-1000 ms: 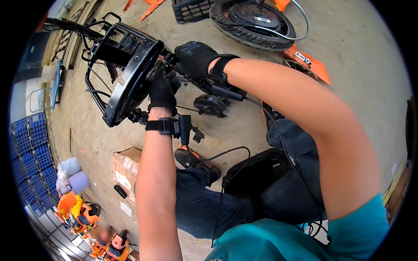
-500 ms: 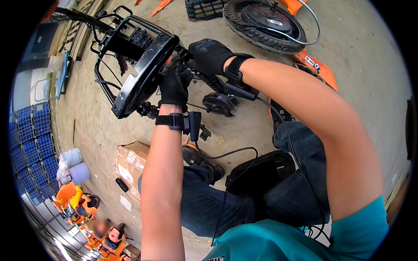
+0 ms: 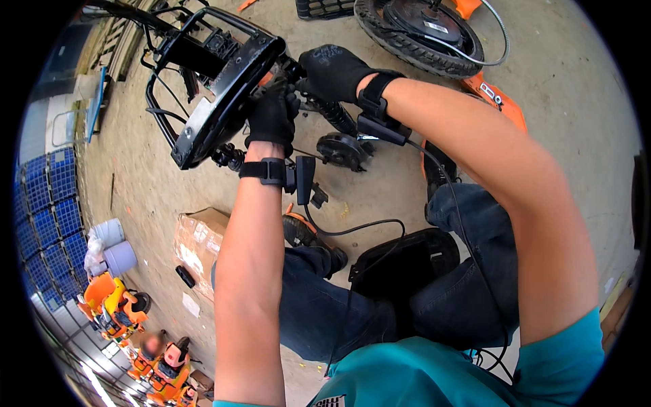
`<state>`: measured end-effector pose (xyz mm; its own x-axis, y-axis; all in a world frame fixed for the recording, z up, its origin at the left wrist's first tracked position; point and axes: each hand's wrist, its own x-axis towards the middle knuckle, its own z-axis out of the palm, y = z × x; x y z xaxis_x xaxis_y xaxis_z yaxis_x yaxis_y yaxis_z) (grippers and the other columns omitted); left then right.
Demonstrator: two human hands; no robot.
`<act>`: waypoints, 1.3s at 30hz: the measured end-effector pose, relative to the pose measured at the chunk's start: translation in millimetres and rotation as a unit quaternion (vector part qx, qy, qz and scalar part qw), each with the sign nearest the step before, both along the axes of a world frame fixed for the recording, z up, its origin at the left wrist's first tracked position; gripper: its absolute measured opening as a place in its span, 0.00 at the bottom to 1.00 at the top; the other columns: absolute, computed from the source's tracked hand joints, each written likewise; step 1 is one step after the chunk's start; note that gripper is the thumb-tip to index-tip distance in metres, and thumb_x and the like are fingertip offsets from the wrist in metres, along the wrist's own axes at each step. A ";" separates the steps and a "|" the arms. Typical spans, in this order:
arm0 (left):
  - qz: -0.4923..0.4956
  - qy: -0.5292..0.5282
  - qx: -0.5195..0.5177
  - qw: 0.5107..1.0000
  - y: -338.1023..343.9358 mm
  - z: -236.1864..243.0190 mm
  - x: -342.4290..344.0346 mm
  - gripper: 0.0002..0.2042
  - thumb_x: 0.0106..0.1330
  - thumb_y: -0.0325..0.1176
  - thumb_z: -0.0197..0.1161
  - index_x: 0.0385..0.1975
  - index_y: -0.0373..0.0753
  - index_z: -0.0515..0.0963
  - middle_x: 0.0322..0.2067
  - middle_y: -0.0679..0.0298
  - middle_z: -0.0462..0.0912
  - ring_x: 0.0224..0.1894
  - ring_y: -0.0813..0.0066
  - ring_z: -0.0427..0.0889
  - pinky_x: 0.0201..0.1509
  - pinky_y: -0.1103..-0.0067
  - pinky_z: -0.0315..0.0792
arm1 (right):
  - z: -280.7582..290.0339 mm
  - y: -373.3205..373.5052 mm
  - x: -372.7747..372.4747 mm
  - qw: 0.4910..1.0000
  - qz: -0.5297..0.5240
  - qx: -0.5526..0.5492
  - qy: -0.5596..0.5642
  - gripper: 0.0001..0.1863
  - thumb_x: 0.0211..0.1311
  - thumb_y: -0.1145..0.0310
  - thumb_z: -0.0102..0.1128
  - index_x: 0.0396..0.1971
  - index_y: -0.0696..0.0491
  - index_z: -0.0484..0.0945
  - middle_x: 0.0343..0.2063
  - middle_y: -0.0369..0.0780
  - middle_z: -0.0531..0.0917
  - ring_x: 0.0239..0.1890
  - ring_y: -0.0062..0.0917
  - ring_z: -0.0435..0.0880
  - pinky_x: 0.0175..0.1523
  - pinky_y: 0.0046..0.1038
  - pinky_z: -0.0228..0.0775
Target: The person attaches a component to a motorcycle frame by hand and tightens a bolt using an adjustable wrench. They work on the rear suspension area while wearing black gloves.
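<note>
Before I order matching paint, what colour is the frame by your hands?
The frame is black; it shows best in the head view.

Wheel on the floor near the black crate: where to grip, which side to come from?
I'd take the wheel by its tyre, from the person's side, left of its middle. It lies on its side, so the thick tread faces outward and looks uncovered there. The silver cable loops past the right edge and an orange panel sits near right.

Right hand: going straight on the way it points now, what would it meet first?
The right hand would probably meet the near end of the black metal frame first; depth is unclear, and the fingers may already be touching it.
</note>
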<state>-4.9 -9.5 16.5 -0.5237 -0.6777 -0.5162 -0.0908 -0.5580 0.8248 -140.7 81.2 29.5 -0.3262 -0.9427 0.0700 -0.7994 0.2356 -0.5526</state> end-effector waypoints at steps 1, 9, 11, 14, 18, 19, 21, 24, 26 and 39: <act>0.033 0.007 0.001 0.999 2.6 -1.4 0.6 0.04 0.66 0.30 0.56 0.37 0.40 0.76 0.29 0.69 0.77 0.26 0.84 0.74 0.28 0.89 0.71 | 1.7 -0.4 0.4 1.000 0.001 0.007 0.003 0.15 0.49 0.60 0.63 0.31 0.57 0.82 0.33 0.51 0.82 0.40 0.43 0.82 0.47 0.38 0.73; -0.068 0.050 -0.184 0.979 -6.6 -30.2 9.9 0.06 0.67 0.28 0.55 0.41 0.40 0.76 0.33 0.65 0.80 0.32 0.79 0.78 0.35 0.85 0.74 | 5.7 3.2 1.8 1.000 -0.009 0.001 0.006 0.16 0.49 0.59 0.61 0.32 0.57 0.83 0.33 0.50 0.82 0.39 0.43 0.82 0.46 0.38 0.74; -0.095 0.012 -0.335 0.937 -4.8 -34.0 13.9 0.06 0.67 0.30 0.56 0.41 0.40 0.76 0.32 0.65 0.80 0.31 0.78 0.79 0.34 0.83 0.74 | 6.6 1.7 1.8 1.000 0.001 0.002 0.007 0.18 0.50 0.58 0.61 0.32 0.58 0.81 0.31 0.51 0.82 0.39 0.44 0.81 0.46 0.38 0.73; 0.040 0.085 -0.095 0.991 23.1 -8.1 7.1 0.07 0.66 0.32 0.57 0.40 0.38 0.75 0.31 0.64 0.79 0.30 0.76 0.79 0.31 0.81 0.74 | -0.4 -1.7 -5.2 0.999 0.044 0.017 0.013 0.21 0.52 0.54 0.61 0.32 0.60 0.78 0.29 0.52 0.81 0.38 0.45 0.80 0.45 0.40 0.72; -0.167 -0.143 -0.252 0.942 40.1 18.3 39.8 0.11 0.65 0.35 0.54 0.41 0.35 0.75 0.28 0.63 0.78 0.26 0.76 0.78 0.29 0.80 0.73 | 1.6 10.1 -20.7 0.987 0.123 0.062 0.082 0.25 0.49 0.50 0.63 0.25 0.62 0.78 0.26 0.54 0.80 0.35 0.48 0.80 0.43 0.41 0.72; -0.309 -0.163 -0.418 0.838 29.6 7.6 54.8 0.12 0.65 0.36 0.55 0.39 0.34 0.75 0.27 0.62 0.78 0.29 0.74 0.78 0.31 0.78 0.73 | -5.3 11.6 -30.5 0.973 0.170 0.105 0.117 0.23 0.49 0.52 0.63 0.23 0.62 0.79 0.26 0.54 0.80 0.34 0.48 0.80 0.40 0.40 0.73; -0.346 -0.205 -0.514 0.758 62.0 44.3 66.4 0.12 0.63 0.37 0.60 0.38 0.34 0.75 0.31 0.54 0.79 0.33 0.61 0.79 0.37 0.70 0.73 | -14.9 19.8 -39.6 0.928 0.248 0.252 0.119 0.18 0.53 0.58 0.58 0.22 0.60 0.81 0.22 0.48 0.81 0.25 0.41 0.81 0.34 0.37 0.73; -0.333 -0.177 -0.644 0.665 106.7 84.8 92.4 0.11 0.59 0.33 0.61 0.40 0.37 0.75 0.34 0.56 0.77 0.36 0.61 0.80 0.37 0.69 0.74 | -43.1 37.6 -19.1 0.915 0.326 0.235 0.039 0.12 0.54 0.62 0.55 0.26 0.57 0.79 0.23 0.46 0.81 0.25 0.36 0.81 0.34 0.35 0.72; -0.321 -0.068 -0.714 0.619 131.4 94.6 99.3 0.10 0.58 0.31 0.59 0.39 0.38 0.76 0.33 0.57 0.77 0.36 0.62 0.79 0.37 0.68 0.74 | -73.7 52.8 3.0 0.948 0.286 0.126 0.057 0.11 0.53 0.63 0.56 0.28 0.56 0.80 0.29 0.51 0.81 0.33 0.46 0.79 0.41 0.40 0.71; -0.366 -0.118 -0.704 0.597 180.2 106.6 128.3 0.04 0.50 0.32 0.57 0.22 0.39 0.75 0.21 0.62 0.72 0.25 0.68 0.73 0.31 0.72 0.68 | -151.0 90.0 93.0 0.976 -0.083 0.163 -0.118 0.23 0.48 0.60 0.67 0.41 0.58 0.76 0.34 0.51 0.81 0.38 0.43 0.81 0.44 0.37 0.71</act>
<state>123.4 170.6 123.1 -0.9707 -0.1615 0.1777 -0.0921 0.9338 0.3456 -47.7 171.1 -121.4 -0.4471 -0.8351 -0.3205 -0.5954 0.5452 -0.5902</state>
